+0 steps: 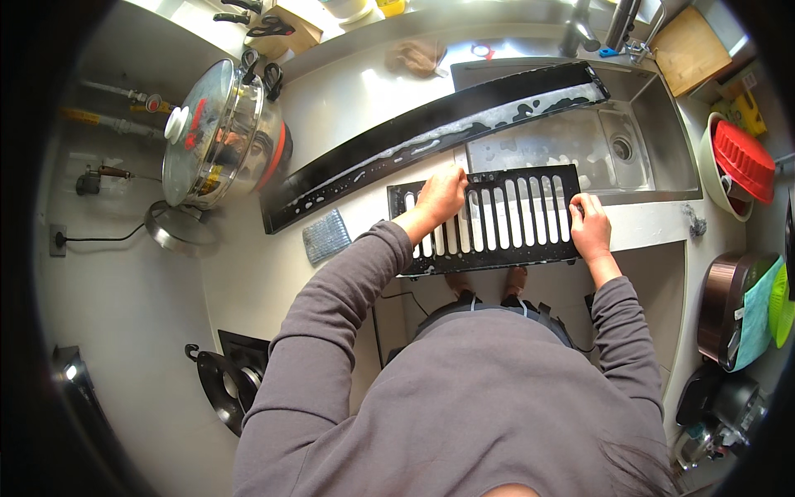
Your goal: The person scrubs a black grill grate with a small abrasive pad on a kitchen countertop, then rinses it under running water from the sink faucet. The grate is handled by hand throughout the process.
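A black slotted metal grille (509, 261), wet with some foam along its edges, is held up in front of me at the front edge of the counter and sink. My right hand (590, 228) grips its right end, thumb and fingers closed around the edge. Over the left part of the grille, my left hand (441, 197) is closed near its upper edge; whatever is in those fingers is hidden. Behind the grille, a long black panel (364, 170) streaked with suds lies slanted from the counter across the sink. Left of the grille sits a grey scouring pad (326, 237).
The steel sink (662, 116) with its drain is at the right, below a tap (580, 33). A glass-lidded pot (219, 137) stands at the left. At the far right are a red fluted mould (741, 161) in a pale bowl and a wooden board (691, 51).
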The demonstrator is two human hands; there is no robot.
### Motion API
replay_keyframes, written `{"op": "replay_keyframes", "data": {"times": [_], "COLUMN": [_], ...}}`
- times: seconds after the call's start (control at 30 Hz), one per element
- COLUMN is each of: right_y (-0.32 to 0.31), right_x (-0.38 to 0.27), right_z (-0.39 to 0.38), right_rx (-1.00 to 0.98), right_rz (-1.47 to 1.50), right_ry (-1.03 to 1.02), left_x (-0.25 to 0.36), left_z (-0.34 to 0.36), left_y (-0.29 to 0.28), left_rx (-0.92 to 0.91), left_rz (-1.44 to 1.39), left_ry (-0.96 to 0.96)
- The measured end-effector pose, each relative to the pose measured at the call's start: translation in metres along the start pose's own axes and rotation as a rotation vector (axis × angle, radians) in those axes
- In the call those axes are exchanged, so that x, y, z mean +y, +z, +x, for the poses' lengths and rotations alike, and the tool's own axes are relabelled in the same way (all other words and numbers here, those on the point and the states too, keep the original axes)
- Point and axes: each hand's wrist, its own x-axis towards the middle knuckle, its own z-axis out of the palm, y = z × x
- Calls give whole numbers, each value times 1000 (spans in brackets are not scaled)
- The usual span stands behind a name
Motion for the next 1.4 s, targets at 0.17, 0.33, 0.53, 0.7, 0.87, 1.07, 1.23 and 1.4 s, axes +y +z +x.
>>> {"op": "replay_keyframes", "data": {"times": [0.17,0.33,0.53,0.7,0.87,1.07,1.23,1.4], "right_y": [-1,-2,-3,-5,-6,-5,-5,-6], "right_x": [0,2,3,3,6,7,7,7], "right_z": [1,1,0,1,1,3,3,3], "right_rx": [-11,-26,-29,-28,-31,-44,-40,-37], "right_rz": [21,29,33,43,46,37,41,53], "right_ry": [1,-2,-18,-37,-59,-64,-68,-85], "left_x": [13,14,-8,-8,9,12,8,0], "left_z": [7,19,33,27,27,28,18,10], "left_y": [9,25,34,26,23,26,25,28], "left_rx": [3,-23,-68,-80,-94,-77,-20,11], "left_rz": [106,96,-111,-372,-205,-130,-376,-391], "left_ry": [-96,-374,-570,-687,-635,-604,-636,-564]}}
